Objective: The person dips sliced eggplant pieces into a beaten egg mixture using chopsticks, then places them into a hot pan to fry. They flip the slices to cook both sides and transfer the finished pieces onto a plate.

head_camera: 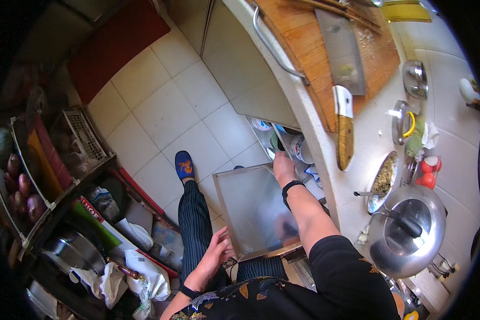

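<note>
A pulled-out metal drawer or tray (256, 212) with a raised rim sits before my body. My left hand (220, 249) is at its near left edge with fingers apart; whether the fingertips touch the edge is unclear. My right hand (283, 166) reaches past the far right corner into an open lower compartment under the counter. Its fingertips are at a greenish and white piece of dishware (275, 144), and their grip is partly hidden. Patterned bowls (299, 149) stand beside that hand.
On the counter at right are a wooden cutting board (292, 36), a cleaver (344, 120), a bowl of chopped filling (385, 176) and a lidded metal pot (408, 232). A storage rack with onions (35, 208) lines the left. A cabinet door (248, 64) stands beyond the compartment.
</note>
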Motion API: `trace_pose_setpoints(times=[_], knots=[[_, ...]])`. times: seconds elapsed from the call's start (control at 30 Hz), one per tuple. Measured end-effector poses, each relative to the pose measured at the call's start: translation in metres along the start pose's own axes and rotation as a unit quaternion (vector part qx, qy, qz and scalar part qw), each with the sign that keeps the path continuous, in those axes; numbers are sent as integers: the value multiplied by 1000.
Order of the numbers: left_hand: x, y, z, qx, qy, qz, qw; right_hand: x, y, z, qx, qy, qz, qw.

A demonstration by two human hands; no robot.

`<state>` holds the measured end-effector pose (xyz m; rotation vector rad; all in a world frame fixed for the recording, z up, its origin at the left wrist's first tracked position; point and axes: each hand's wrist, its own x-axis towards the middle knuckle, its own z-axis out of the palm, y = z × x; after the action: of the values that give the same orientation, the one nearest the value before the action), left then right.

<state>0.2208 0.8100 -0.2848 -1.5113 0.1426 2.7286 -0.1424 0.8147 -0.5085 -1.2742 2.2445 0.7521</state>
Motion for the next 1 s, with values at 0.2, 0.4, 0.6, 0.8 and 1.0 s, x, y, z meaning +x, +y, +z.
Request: trace_pose_setpoints(times=[0.2,0.4,0.6,0.8,1.0], knots=[[-5,7,2,-57,-35,-3,998,-63,-39,-88,30,36,-88,995],[-2,45,4,-139,-76,20,987,-152,-83,-220,89,74,-211,971],[-34,124,29,-153,-187,109,964,-265,-100,-365,217,161,-290,918],[-102,184,3,-54,-189,211,957,-331,-86,-444,247,323,-264,875],[-150,222,-42,-64,-94,291,950,-325,-46,-472,238,437,-184,847]])
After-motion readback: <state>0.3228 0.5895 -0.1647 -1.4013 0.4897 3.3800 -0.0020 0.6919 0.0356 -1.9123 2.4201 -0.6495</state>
